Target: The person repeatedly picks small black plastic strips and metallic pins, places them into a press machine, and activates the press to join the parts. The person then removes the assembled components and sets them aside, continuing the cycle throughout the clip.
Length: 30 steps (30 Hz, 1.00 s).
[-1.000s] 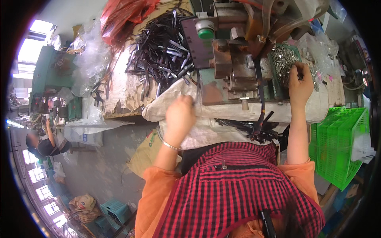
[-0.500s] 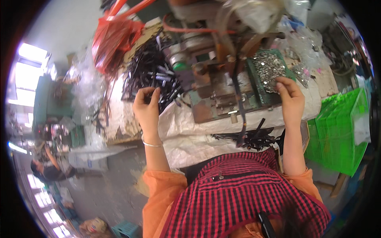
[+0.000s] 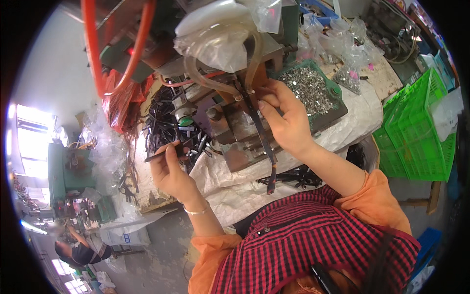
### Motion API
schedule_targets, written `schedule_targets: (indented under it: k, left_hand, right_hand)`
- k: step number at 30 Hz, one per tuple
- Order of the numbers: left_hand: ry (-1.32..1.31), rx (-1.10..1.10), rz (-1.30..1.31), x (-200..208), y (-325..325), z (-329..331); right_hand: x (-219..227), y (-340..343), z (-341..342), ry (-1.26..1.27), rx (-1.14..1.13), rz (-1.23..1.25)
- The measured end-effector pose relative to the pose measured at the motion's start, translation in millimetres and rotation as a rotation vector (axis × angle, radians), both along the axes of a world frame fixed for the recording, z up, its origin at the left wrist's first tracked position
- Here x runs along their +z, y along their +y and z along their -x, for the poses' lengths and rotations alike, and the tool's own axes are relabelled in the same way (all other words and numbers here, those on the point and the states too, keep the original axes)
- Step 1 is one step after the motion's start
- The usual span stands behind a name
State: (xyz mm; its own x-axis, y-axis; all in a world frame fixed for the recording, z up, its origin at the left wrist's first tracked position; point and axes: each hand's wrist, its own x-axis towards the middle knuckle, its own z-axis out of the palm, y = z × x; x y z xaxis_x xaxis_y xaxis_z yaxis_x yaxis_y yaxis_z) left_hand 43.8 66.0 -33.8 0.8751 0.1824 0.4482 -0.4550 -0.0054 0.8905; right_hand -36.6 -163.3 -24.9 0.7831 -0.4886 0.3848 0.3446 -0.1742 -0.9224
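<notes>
Has moved the right hand from the green tray of metal bits over to the machine, next to the upper part of the hanging strip. Now holds 1 loose strip, dark and slim, in the left hand, pinched between thumb and fingers beside the strip pile on the tabletop. Keeps thumb and fingers of the right hand close together; cannot tell whether with a bit between them. Leaves the hanging strip slanting down past the machine's front edge, toward the apron. Could catch the right fingertips by working the machine with the hand so close. Could also knock the hanging strip askew with a stray wrist, or drop the loose strip through a slack left pinch
</notes>
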Motion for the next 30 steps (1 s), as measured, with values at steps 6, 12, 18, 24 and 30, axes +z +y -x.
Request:
schedule_targets:
  k: [6, 12, 18, 24, 30]
  left_hand:
    - [-0.307, -0.26, -0.008, 80.2, -46.7, 1.6]
    - [-0.583, -0.391, -0.219, 44.9, -42.6, 22.7]
    - [-0.999, -0.396, -0.67, 30.5, -67.5, 41.0]
    - [-0.985, -0.434, -0.651, 22.2, -70.9, 39.5]
    - [-0.975, -0.42, -0.653, 24.0, -70.2, 39.9]
  right_hand:
    - [13.9, 10.5, -7.1, -0.01, 0.203, -0.34]
    - [32.6, -13.0, 22.2, 0.119, 0.197, 0.187]
    - [-67.3, -101.1, 45.7, 0.52, -0.584, 0.998]
    - [-74.1, -119.5, 28.0, 0.323, -0.587, 0.813]
    - [-65.0, -98.8, 7.2, 0.191, -0.452, 1.008]
